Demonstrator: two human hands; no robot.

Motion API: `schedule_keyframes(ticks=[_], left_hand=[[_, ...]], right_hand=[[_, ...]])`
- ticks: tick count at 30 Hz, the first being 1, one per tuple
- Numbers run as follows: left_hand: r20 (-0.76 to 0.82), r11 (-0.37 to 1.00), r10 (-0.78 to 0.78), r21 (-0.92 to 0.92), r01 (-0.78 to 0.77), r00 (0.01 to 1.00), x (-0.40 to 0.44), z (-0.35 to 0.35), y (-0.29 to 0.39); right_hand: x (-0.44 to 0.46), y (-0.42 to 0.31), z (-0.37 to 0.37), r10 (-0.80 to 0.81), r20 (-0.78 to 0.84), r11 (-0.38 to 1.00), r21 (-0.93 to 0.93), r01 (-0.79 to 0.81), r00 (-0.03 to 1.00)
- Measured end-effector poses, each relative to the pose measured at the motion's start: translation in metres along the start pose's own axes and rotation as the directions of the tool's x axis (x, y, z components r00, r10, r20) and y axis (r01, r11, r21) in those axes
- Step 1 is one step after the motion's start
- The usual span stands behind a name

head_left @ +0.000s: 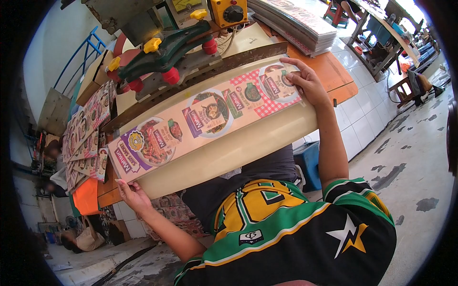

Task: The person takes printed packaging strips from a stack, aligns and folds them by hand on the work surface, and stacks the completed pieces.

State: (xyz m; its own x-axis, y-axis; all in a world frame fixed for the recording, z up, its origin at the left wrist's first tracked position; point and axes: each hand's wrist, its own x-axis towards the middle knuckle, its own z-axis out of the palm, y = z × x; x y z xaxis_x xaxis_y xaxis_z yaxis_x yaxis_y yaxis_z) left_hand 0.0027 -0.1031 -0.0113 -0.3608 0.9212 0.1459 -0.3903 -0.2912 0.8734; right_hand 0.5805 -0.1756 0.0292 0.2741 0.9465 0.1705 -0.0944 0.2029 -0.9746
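Note:
A long printed strip (183,119) with food pictures and "Mahsuri" lettering lies across a smooth cream-coloured board (224,164). My right hand (307,81) grips the strip's far right end, thumb on top and fingers over the upper corner. At the opposite end, my left hand (133,196) pinches near the lower left corner of the strip, with some fingers hidden under the edge. Along the strip's upper side runs a long metal bar (205,78). Beyond it stands a dark green machine clamp (167,52) with yellow knobs and red feet.
Several printed pieces (88,133) lie piled at the left. A thick stack of printed sheets (298,24) sits on the orange table (329,76) at the back. A yellow control box (230,12) with a black dial is at the top. Below right is a blue container (307,164).

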Motion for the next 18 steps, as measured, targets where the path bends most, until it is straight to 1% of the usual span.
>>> schedule_keyframes(ticks=[3, 6, 8, 9, 12, 15, 18], left_hand=[[0.008, 1.0, -0.012, -0.012, 0.012, 1.0, 0.0, -0.001, 0.0], [-0.013, 1.0, -0.01, -0.008, 0.01, 1.0, 0.001, 0.0, 0.0], [0.0, 1.0, -0.014, -0.007, 0.014, 1.0, 0.002, -0.001, 0.0], [0.013, 1.0, -0.018, -0.006, 0.018, 1.0, 0.002, -0.002, 0.0], [-0.011, 1.0, -0.026, 0.011, 0.026, 1.0, 0.006, -0.003, 0.0], [0.004, 0.999, -0.043, 0.005, 0.043, 0.999, 0.007, -0.003, 0.001], [0.012, 0.999, -0.031, -0.009, 0.031, 0.999, 0.01, -0.008, -0.003]], right_hand=[[-0.001, -0.002, -0.001, 0.009, 0.021, 1.0, 0.005, -0.01, 1.0], [-0.003, -0.011, 0.01, 0.012, 0.017, 0.999, 0.05, -0.013, 1.0], [-0.002, -0.014, 0.017, 0.031, -0.062, 0.994, 0.108, -0.024, 0.998], [0.0, -0.011, 0.014, 0.032, -0.061, 0.994, 0.107, -0.025, 0.998], [0.004, 0.0, -0.001, 0.049, -0.029, 0.994, 0.104, -0.046, 0.998], [0.008, 0.003, -0.006, 0.034, -0.016, 0.995, 0.093, -0.032, 0.999], [0.006, 0.005, -0.009, 0.075, 0.013, 0.99, 0.123, -0.076, 0.997]])
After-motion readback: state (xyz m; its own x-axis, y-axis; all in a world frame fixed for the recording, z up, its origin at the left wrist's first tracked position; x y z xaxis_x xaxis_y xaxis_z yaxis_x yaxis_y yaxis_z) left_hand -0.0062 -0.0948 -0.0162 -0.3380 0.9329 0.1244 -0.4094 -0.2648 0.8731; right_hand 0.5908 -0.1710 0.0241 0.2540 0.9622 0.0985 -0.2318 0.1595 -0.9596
